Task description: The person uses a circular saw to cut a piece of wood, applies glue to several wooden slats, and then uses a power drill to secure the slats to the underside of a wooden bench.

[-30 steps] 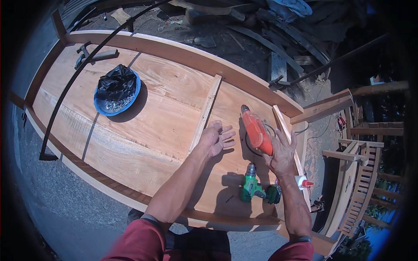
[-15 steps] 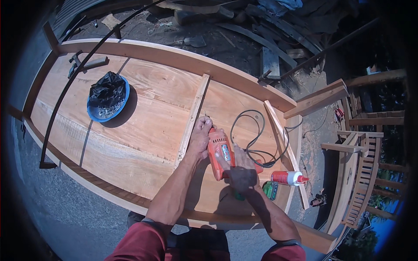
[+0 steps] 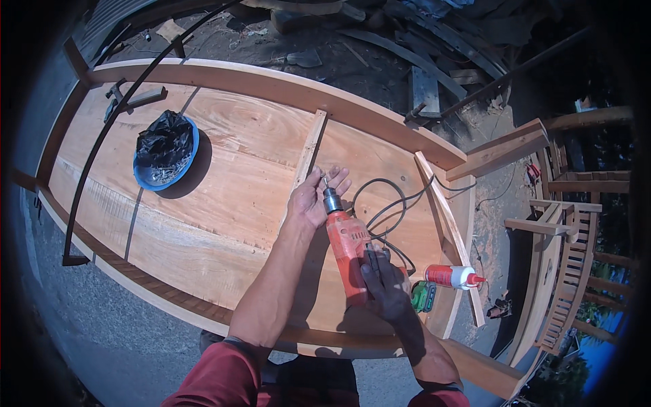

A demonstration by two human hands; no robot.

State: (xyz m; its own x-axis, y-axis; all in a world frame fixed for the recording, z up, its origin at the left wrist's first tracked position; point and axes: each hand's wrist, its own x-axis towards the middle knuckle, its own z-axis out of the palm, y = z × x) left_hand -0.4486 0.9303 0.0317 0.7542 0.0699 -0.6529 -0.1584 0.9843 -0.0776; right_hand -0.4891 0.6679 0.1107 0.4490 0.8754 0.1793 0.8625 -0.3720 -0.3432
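A red electric drill point(image 3: 349, 254) is in my right hand point(image 3: 390, 288), which wraps round its rear part. Its metal chuck point(image 3: 331, 201) points up and away, with a thin bit at the tip. My left hand point(image 3: 313, 200) is beside the chuck, palm turned up, with thumb and fingers apart on either side of the bit. Whether the left fingers touch the bit I cannot tell. The black cord point(image 3: 380, 182) loops over the wooden panel point(image 3: 224, 203) to the right. A wooden batten point(image 3: 310, 146) lies across the panel just beyond my left hand.
On the panel are a blue bowl point(image 3: 195, 152) with a black plastic bag and small metal pieces, and a hammer point(image 3: 115, 91). To the right are a red-and-white glue bottle point(image 3: 451, 276), a green battery-like block point(image 3: 423, 296) and a loose wood strip point(image 3: 447, 224). Raised boards point(image 3: 271, 80) edge the panel.
My left hand has opened and turned palm up, uncovering the chuck. The drill has shifted slightly and turned in my right hand, and the cord loops have moved.
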